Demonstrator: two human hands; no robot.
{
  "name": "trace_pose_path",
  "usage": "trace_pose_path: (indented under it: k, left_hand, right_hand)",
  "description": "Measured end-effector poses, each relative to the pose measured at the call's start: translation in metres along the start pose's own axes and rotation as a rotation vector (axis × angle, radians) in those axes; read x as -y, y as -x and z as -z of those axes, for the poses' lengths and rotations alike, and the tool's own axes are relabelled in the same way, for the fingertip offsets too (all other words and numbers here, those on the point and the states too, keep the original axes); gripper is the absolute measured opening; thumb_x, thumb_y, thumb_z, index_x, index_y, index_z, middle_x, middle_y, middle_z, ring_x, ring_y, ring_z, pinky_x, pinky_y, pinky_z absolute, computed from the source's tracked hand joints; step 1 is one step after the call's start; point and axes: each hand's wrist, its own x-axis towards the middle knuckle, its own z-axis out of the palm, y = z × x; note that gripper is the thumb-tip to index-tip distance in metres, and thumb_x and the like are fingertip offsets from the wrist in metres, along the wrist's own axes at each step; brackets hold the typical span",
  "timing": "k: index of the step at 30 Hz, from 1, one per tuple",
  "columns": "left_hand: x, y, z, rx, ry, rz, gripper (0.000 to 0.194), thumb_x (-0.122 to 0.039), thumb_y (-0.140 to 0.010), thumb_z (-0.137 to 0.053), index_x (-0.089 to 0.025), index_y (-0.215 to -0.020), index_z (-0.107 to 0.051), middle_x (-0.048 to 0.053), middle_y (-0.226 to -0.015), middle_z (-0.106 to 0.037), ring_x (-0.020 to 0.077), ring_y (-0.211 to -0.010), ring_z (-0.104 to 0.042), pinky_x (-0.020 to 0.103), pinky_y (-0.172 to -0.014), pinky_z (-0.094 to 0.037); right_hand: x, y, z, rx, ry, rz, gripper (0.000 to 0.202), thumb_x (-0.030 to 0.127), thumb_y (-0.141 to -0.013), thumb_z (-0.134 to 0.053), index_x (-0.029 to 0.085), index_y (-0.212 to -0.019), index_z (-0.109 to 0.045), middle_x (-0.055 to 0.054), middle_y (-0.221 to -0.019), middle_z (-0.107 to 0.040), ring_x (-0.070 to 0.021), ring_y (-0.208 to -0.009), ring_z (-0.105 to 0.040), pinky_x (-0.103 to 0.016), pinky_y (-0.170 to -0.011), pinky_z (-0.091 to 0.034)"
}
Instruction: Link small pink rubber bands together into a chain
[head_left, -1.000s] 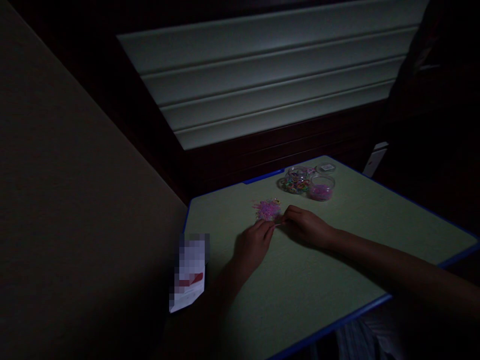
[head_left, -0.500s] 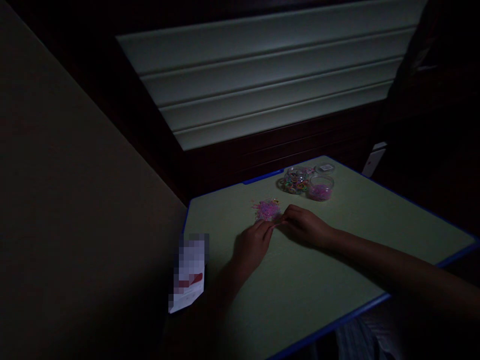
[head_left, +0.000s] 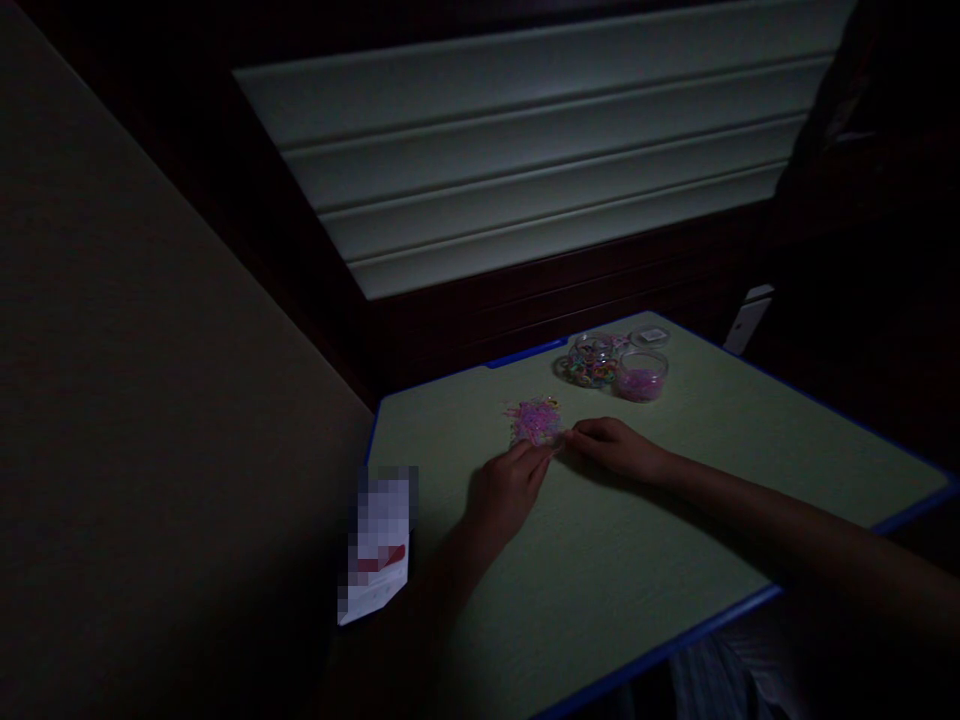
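Note:
A loose pile of small pink and purple bands (head_left: 535, 418) lies on the pale green table (head_left: 600, 580). Just below the pile, my left hand (head_left: 512, 485) is closed in a pinch, and my right hand (head_left: 619, 448) pinches from the other side, their fingertips almost meeting. Something thin and pinkish shows between the fingertips, too small and dark to make out. Behind my right hand stand a clear round tub (head_left: 641, 378) with pink bands inside and a clear container (head_left: 592, 362) with multicoloured pieces in and around it.
A clear lid (head_left: 649, 336) with a white label lies near the table's back corner. At the left edge is a white paper or box (head_left: 379, 550) with a red mark, partly blurred out. A white device (head_left: 748, 320) stands beyond the right edge. A slatted panel rises behind.
My right hand has shifted slightly down, its fingers now stretched further toward the left hand. The left fingertips have moved a little right, and the gap between the hands is smaller.

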Motion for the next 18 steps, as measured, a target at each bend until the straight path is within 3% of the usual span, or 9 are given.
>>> trace_pose_path:
  k: [7, 14, 18]
  left_hand:
    - [-0.0002, 0.0014, 0.0002, -0.030, -0.003, -0.038, 0.023, -0.029, -0.083, -0.041, -0.026, -0.093, -0.062, 0.001, -0.079, -0.060, 0.0092, -0.071, -0.056, 0.018, -0.065, -0.045]
    - [0.0003, 0.0012, -0.0003, -0.019, -0.023, -0.037, 0.023, -0.029, -0.084, -0.041, -0.027, -0.096, -0.061, 0.001, -0.081, -0.060, 0.0091, -0.073, -0.055, 0.019, -0.068, -0.045]
    - [0.0005, 0.0015, -0.0005, -0.039, -0.020, -0.041, 0.023, -0.029, -0.084, -0.041, -0.026, -0.095, -0.061, 0.001, -0.080, -0.060, 0.0093, -0.073, -0.055, 0.019, -0.066, -0.045]
  right_hand:
    - [-0.0041, -0.0010, 0.0001, 0.002, -0.003, 0.020, 0.042, 0.050, -0.078, -0.038, 0.012, -0.067, -0.053, 0.002, -0.054, -0.042, -0.0067, -0.048, -0.036, -0.019, -0.042, -0.027]
    - [-0.0065, -0.0027, 0.0001, 0.024, -0.042, 0.053, 0.036, 0.043, -0.076, -0.046, 0.011, -0.086, -0.059, -0.003, -0.073, -0.057, -0.0108, -0.063, -0.048, -0.022, -0.058, -0.038]
    - [-0.0059, -0.0015, 0.0008, 0.052, 0.014, 0.045, 0.040, 0.045, -0.077, -0.044, 0.010, -0.081, -0.061, 0.000, -0.062, -0.051, -0.0087, -0.055, -0.042, -0.020, -0.051, -0.034]
